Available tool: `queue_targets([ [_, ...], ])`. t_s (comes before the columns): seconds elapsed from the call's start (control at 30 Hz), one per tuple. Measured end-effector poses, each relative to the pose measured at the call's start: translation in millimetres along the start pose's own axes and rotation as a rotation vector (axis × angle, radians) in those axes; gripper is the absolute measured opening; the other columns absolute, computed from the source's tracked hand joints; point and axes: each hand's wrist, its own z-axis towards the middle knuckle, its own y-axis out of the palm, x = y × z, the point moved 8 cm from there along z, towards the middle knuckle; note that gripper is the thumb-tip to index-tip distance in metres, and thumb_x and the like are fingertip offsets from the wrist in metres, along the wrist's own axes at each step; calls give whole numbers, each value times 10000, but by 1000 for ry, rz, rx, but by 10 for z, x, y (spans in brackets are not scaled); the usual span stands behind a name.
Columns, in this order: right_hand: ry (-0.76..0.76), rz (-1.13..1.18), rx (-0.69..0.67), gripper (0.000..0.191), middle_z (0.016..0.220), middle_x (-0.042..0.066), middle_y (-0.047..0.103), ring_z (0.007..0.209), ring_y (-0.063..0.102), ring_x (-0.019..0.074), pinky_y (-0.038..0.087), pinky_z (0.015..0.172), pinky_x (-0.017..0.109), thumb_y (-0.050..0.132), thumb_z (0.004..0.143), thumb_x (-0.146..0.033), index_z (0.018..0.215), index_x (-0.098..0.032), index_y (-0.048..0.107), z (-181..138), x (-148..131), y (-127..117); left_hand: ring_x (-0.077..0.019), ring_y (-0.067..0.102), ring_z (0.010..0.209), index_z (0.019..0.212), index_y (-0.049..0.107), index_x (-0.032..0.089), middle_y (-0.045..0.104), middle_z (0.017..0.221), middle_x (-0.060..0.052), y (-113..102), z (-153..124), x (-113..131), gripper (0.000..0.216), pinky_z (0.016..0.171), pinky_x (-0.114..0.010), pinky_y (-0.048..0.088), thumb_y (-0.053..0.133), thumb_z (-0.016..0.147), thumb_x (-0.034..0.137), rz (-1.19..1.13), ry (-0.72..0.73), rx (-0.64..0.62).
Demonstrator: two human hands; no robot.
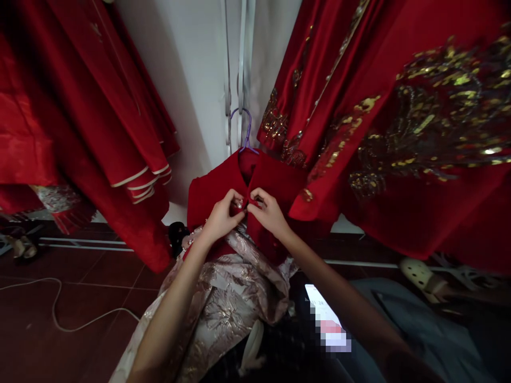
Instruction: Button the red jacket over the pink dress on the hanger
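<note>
A small red jacket [211, 191] hangs on a purple hanger [246, 133] against a white wall. My left hand [223, 215] and my right hand [269, 213] meet at the jacket's front opening just below the collar. Both hands are closed in a pinch on the fastening there; the fastening itself is too small to make out. A pale brocade garment [229, 298] with a floral pattern lies bunched under my forearms.
Red robes [99, 117] hang at the left. A red gown with gold embroidery [419, 122] hangs at the right. A lit phone screen [325, 314] rests on my lap. A white cable [56, 314] runs over the dark red tile floor. Shoes [419, 274] sit by the wall.
</note>
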Motion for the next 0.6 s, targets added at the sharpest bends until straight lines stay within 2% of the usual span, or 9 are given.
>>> queue_targets([
  [0.1,13,-13,55,97,735,-35,413,684,430,115,380,670,242,485,697,-187,756,-207,411,-27,173,-103,-135,597,863,999,509,192,610,916,-36,-49,-135,-153,283,806,-274,469,631,747,233,-176,-99,137],
  [0.2,58,-21,92,90,761,-31,425,710,448,116,392,701,251,469,740,-209,793,-215,396,-91,311,-155,-127,618,821,938,496,186,622,867,-32,-2,-225,-269,321,786,-275,491,698,701,263,-308,-178,231],
  [0.37,78,64,-76,226,866,-14,490,777,521,117,449,703,243,551,721,-221,912,-230,430,-154,246,-58,-122,638,794,894,453,192,636,829,-17,46,-251,-332,354,770,-276,511,722,678,273,-341,-198,303],
  [0.6,-2,-36,-154,313,996,36,572,880,577,141,516,678,247,579,760,-260,1063,-233,505,-199,34,-59,-139,644,855,870,557,175,655,890,-41,-46,-202,-245,144,809,-284,510,617,767,255,-158,-136,230],
])
